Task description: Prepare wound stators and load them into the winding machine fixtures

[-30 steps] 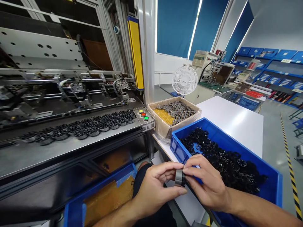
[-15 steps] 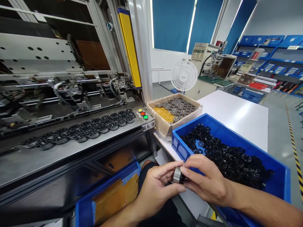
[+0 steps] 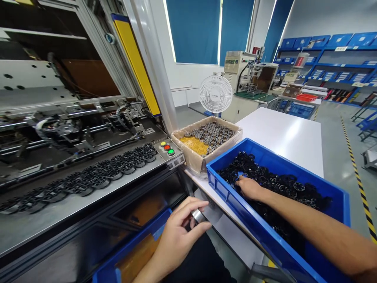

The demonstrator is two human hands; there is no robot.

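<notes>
My left hand (image 3: 179, 228) is closed around a silver metal ring (image 3: 198, 215), pinched between thumb and fingers, in front of the machine bench's edge. My right hand (image 3: 249, 187) reaches down into the blue bin (image 3: 294, 157), touching the heap of black plastic spoked parts (image 3: 273, 181). Its fingertips are hidden among those parts, so what they grip does not show. To the left, rows of round black parts with metal rims (image 3: 100, 179) lie on the metal bench (image 3: 73, 216).
A plastic-lined carton (image 3: 193, 159) of grey rings and yellow pieces stands behind the bin on a white table (image 3: 282, 125). A button box (image 3: 167, 150) sits at the bench's right end. Beyond the carton is a white fan (image 3: 216, 94). Below left is another blue bin (image 3: 108, 271).
My right hand has left the ring and moved forward into the blue bin. My left hand keeps the ring, now lower and further left. The view has swung slightly to the right.
</notes>
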